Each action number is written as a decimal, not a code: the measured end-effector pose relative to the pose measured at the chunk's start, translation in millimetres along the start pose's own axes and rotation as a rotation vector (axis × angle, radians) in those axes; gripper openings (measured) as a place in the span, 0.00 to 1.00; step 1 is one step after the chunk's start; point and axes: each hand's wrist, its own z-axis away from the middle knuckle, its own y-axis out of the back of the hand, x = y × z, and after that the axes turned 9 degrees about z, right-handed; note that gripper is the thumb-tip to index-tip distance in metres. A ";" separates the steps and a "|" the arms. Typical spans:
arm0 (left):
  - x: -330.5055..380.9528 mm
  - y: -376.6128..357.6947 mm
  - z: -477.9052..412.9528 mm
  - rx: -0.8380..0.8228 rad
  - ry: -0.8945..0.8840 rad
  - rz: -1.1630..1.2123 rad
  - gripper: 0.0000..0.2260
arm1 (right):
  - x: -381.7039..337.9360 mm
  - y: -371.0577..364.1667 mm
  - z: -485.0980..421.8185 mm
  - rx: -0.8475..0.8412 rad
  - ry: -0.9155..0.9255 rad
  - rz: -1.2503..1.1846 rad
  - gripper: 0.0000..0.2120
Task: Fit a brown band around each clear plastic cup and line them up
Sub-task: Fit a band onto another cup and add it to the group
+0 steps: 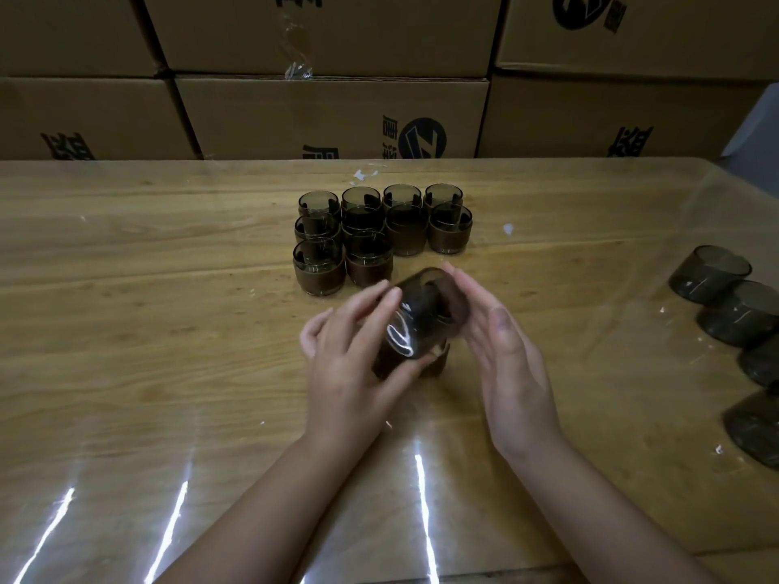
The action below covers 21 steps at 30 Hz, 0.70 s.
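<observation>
**As Two Hands Hold a Tilted Cup, Banded Ones Stand in Rows Beyond**

While the left hand (350, 368) grips a smoky clear cup (425, 318) from the near side, its fingers curl over the wall and its thumb sits under the cup's near end. The cup is tilted, with its mouth pointing away from the wrists and its base towards them. A brown band (436, 364) shows at the cup's lower end, just beside the left thumb; blur hides how far it is seated. The right hand (506, 364) lies against the cup's other side, fingers straight and pressed together, tips reaching the rim. Just beyond both sets of fingertips stand the banded cups (450, 233), upright and touching, in rows on the table (147, 330). Well off to the outer side of the right fingers, bare cups (710, 274) lie on their sides in a line near the table's edge. Cardboard boxes (333, 115) are stacked behind the table, far past the fingertips.
</observation>
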 end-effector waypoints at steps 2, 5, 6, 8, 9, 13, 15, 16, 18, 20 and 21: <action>4.1 -1.5 0.2 -0.034 -0.041 0.020 0.28 | 0.9 2.6 -2.5 0.010 -0.017 -0.005 0.26; 7.7 -1.8 -0.2 -0.069 -0.097 0.068 0.30 | 2.3 5.3 -5.2 -0.022 -0.119 -0.032 0.24; 8.0 -1.5 0.0 -0.077 -0.108 0.075 0.30 | 3.1 6.2 -5.8 -0.049 -0.164 -0.030 0.24; 8.5 -0.6 0.5 -0.086 -0.087 0.097 0.29 | 3.1 9.1 -7.4 -0.122 -0.227 -0.017 0.23; 8.7 0.2 0.8 -0.089 -0.064 0.117 0.27 | 2.0 10.6 -8.3 -0.159 -0.251 -0.015 0.23; 8.0 2.8 2.4 -0.102 -0.066 0.166 0.19 | -0.5 12.8 -10.2 -0.204 -0.278 -0.031 0.26; 10.4 2.1 2.9 -0.123 -0.098 0.173 0.19 | 1.0 11.1 -9.4 -0.160 -0.258 -0.024 0.25; 12.2 1.6 3.2 -0.140 -0.119 0.176 0.19 | 2.0 10.0 -9.3 -0.123 -0.250 -0.014 0.23; 16.3 0.1 4.2 -0.185 -0.167 0.186 0.19 | 4.1 9.6 -9.3 -0.041 -0.247 -0.006 0.21; 19.4 -1.8 4.9 -0.208 -0.176 0.220 0.20 | 6.4 11.3 -10.2 0.026 -0.248 -0.026 0.23; 20.3 -2.5 4.9 -0.210 -0.164 0.241 0.20 | 6.8 12.0 -10.8 0.052 -0.246 -0.043 0.26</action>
